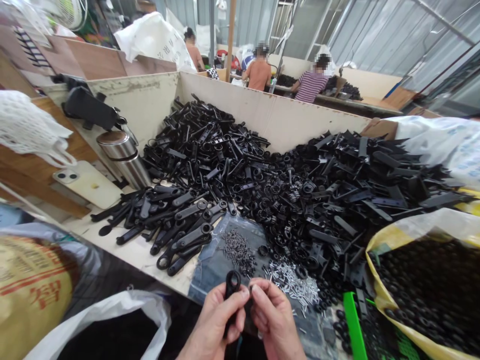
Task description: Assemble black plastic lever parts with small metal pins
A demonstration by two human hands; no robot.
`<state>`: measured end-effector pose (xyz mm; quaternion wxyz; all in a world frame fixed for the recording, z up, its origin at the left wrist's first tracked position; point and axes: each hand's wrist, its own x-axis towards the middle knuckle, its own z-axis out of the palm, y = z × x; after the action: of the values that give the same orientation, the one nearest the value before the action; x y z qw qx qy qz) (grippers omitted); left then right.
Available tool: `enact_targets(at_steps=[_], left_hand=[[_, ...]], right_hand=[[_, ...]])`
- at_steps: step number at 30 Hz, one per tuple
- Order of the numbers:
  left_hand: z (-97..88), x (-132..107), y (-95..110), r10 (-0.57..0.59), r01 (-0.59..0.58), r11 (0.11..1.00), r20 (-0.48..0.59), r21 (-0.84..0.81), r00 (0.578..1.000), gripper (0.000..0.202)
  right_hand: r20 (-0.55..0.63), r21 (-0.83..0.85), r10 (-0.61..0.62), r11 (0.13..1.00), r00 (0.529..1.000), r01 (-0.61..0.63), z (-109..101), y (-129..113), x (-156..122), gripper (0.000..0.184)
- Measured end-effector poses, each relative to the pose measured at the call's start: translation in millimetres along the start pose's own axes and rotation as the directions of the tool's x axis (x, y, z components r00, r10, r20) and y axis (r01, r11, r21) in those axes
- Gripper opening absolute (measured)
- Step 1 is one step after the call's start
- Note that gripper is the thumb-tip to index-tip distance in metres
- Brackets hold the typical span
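the two hands (243,315) sit close together at the bottom of the view, nearly touching. the left hand (213,320) clamps a glossy black plastic lever (232,285) with a ring end, upright between thumb and fingers. the right hand (273,320) pinches something too thin to make out beside it. just beyond lie a denim cloth (210,270) with dark screws (238,252) and silver pins (288,282), then a heap of black levers and rings (311,200) on a pale table (138,255). a yellow sack (423,290) of black rings sits right; red characters on a tan sack (33,285) at left cannot be read.

Bare left hand (214,320), bare right hand (273,320)
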<state>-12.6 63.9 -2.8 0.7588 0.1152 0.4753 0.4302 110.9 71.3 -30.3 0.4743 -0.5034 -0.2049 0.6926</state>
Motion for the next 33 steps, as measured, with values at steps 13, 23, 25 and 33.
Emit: enact_targets(at_steps=[13, 23, 25, 33], left_hand=[[-2.2, -4, -4, 0.101, -0.089, 0.98, -0.061, 0.179, 0.993, 0.039], [7.9, -9, -4, -0.135, 0.135, 0.991, -0.033, -0.005, 0.99, 0.033], [10.1, -10, -2, -0.137, 0.137, 0.99, -0.025, 0.033, 0.99, 0.034], [5.6, -16, 4, -0.187, 0.174, 0.974, 0.081, 0.145, 0.979, 0.039]], right_hand=[[0.421, -0.526, -0.528, 0.52, 0.737, 0.673, -17, -23, -11, 0.011], [0.516, -0.628, -0.489, 0.343, 0.703, 0.699, -34, -31, -14, 0.008], [0.485, -0.652, -0.485, 0.355, 0.728, 0.67, -33, -30, -16, 0.008], [0.387, -0.709, -0.482, 0.389, 0.786, 0.587, -38, -28, -17, 0.009]])
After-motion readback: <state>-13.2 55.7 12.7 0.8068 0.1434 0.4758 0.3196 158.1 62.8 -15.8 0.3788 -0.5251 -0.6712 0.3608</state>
